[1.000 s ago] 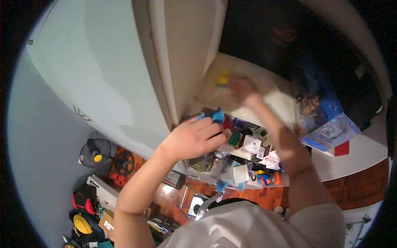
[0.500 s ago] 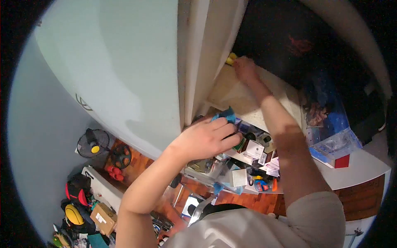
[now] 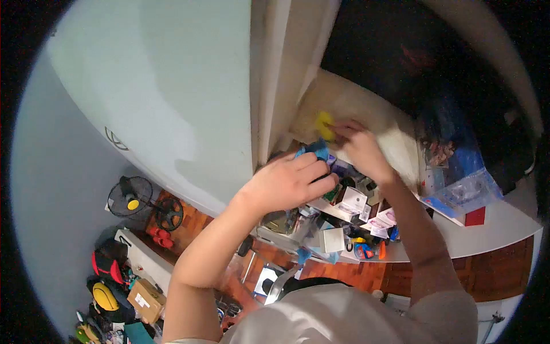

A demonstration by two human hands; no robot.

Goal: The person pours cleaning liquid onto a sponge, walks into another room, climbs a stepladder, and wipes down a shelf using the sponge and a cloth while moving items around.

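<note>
My left hand (image 3: pixel 295 180) is closed on a blue cloth (image 3: pixel 314 150) above the cluttered near edge of the shelf, beside the pale upright panel. Farther up, my right hand (image 3: pixel 358 143) holds a yellow object (image 3: pixel 325 126), blurred by motion, over the beige surface (image 3: pixel 378 114). The yellow thing is just beyond the blue cloth. Below the hands are small boxes, among them a white box (image 3: pixel 352 200) and an open white box (image 3: pixel 332 240).
On the right, a clear and blue plastic package (image 3: pixel 467 192) lies by a red piece (image 3: pixel 475 216). A large pale door (image 3: pixel 195 86) fills the left. Beyond it are a black fan (image 3: pixel 130 196), a cardboard box (image 3: pixel 146 301) and a wooden floor (image 3: pixel 355 275).
My right hand first moved away to the far edge of the beige surface with the yellow object, then came back toward me. My left hand shifted slightly right with the blue cloth.
</note>
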